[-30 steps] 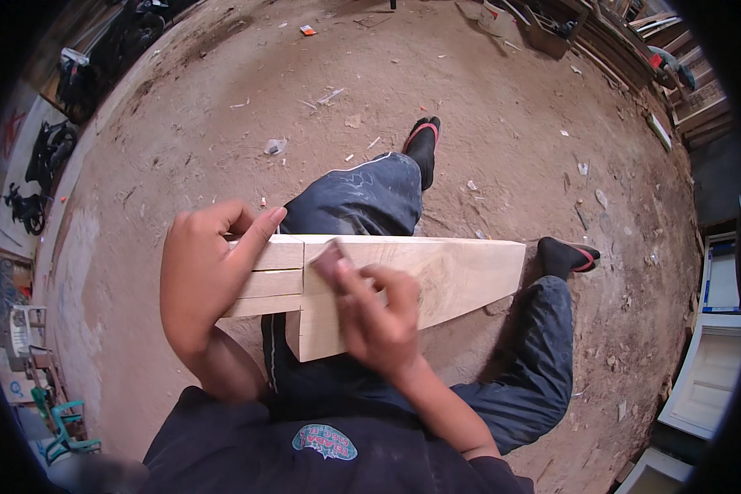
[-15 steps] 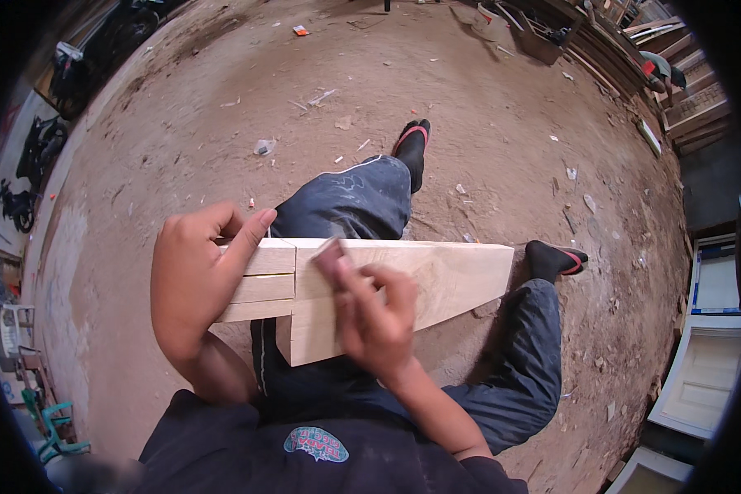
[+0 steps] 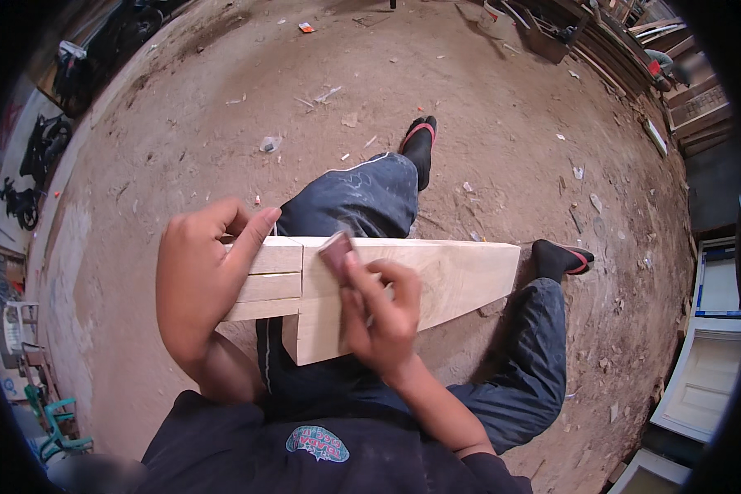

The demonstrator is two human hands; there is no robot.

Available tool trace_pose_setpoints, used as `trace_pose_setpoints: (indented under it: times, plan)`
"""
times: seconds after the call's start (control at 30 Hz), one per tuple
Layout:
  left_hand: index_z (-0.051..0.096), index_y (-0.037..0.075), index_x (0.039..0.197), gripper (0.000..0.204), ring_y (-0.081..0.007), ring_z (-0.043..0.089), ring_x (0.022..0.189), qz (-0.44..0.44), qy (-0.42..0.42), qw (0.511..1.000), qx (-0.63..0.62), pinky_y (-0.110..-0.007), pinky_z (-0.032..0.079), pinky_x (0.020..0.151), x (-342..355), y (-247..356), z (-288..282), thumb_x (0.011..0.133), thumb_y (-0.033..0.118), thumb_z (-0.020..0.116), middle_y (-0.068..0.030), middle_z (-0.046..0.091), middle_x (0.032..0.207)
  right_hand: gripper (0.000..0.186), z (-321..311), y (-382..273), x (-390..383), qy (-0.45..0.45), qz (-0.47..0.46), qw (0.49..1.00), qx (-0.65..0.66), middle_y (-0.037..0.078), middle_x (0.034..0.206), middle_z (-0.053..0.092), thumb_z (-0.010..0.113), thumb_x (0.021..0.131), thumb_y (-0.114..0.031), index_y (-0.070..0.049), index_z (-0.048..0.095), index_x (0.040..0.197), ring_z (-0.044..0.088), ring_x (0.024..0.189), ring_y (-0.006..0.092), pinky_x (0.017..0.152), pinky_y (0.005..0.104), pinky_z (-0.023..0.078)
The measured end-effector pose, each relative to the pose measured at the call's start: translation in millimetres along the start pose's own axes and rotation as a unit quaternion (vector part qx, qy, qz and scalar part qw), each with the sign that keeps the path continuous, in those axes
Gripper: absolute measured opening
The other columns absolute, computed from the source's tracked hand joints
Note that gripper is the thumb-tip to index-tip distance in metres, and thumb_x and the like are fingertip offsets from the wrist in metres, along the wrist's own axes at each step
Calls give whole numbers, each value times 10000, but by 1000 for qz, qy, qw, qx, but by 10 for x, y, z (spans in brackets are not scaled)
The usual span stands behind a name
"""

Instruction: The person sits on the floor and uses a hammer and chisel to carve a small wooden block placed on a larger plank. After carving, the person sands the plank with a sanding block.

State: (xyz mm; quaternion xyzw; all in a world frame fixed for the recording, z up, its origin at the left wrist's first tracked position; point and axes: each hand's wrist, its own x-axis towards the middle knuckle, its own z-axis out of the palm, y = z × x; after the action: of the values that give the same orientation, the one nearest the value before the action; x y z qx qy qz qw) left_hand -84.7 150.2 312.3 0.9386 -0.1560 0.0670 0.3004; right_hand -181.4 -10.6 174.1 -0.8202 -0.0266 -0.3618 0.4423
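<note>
A pale wooden piece [image 3: 445, 276] lies across my lap, broad at its left part and tapering to the right. Its left end has slots cut into it, leaving prongs. My left hand [image 3: 202, 276] is wrapped round that slotted end, thumb on the upper edge and the other fingers mostly hidden behind. In my right hand [image 3: 383, 317] is a folded piece of reddish-brown sandpaper [image 3: 335, 253], pinched between thumb and fingers. The sandpaper rests against the wood's face close to the top edge, just right of the slots.
Bare earth floor [image 3: 222, 148] surrounds my legs, strewn with scraps and litter. Motorcycles [image 3: 37, 156] stand at the left, above a green plastic chair [image 3: 58, 424]. White panels [image 3: 704, 375] lean at the right. Far right, a person [image 3: 671, 70] bends near stacked timber [image 3: 605, 62].
The sandpaper has tilted a little on the wood with my right hand. The whole view has shifted slightly; my left hand keeps its hold on the slotted end.
</note>
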Motion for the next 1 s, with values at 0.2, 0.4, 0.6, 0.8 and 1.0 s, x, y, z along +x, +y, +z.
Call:
trace_pose_setpoints:
  times: [0.2, 0.4, 0.6, 0.8, 1.0]
  plan:
    - [683, -37, 767, 331, -305, 665, 573, -4, -1, 1000, 22, -353, 474, 564, -35, -3, -9, 916, 248, 758, -205, 655, 670, 460, -68, 87, -317, -14, -35, 999, -2, 94, 1030, 645, 755, 791, -19, -75, 735, 1246, 569, 827, 242, 750, 375, 420]
    - [667, -41, 765, 322, -277, 643, 557, -12, 14, 1000, 15, -342, 473, 569, -34, 4, 22, 915, 228, 761, -189, 648, 654, 456, -50, 284, -133, 37, 22, 998, -43, 114, 1047, 647, 734, 800, 8, -57, 728, 1251, 571, 858, 259, 782, 374, 427]
    - [669, -41, 784, 313, -259, 646, 557, 2, 9, 1000, 5, -341, 474, 569, -24, 10, 10, 915, 227, 762, -187, 649, 651, 471, -60, -22, -278, -53, -82, 995, 13, 77, 1024, 638, 706, 781, -47, -96, 736, 1249, 586, 854, 235, 782, 380, 410]
    - [673, -38, 790, 293, -224, 649, 555, -8, 14, 1000, 15, -334, 471, 562, -73, -25, 36, 916, 212, 761, -180, 646, 640, 493, -295, 414, -631, -27, -18, 998, -54, 70, 1053, 649, 712, 728, -75, -110, 758, 1217, 588, 862, 234, 789, 374, 402]
    - [663, -44, 790, 293, -197, 640, 556, -8, 18, 1000, 10, -326, 469, 561, -24, 17, 23, 917, 203, 758, -173, 645, 639, 519, -103, 220, -280, -22, -75, 996, -31, 57, 1057, 648, 719, 718, -103, -126, 754, 1235, 575, 867, 230, 832, 386, 404]
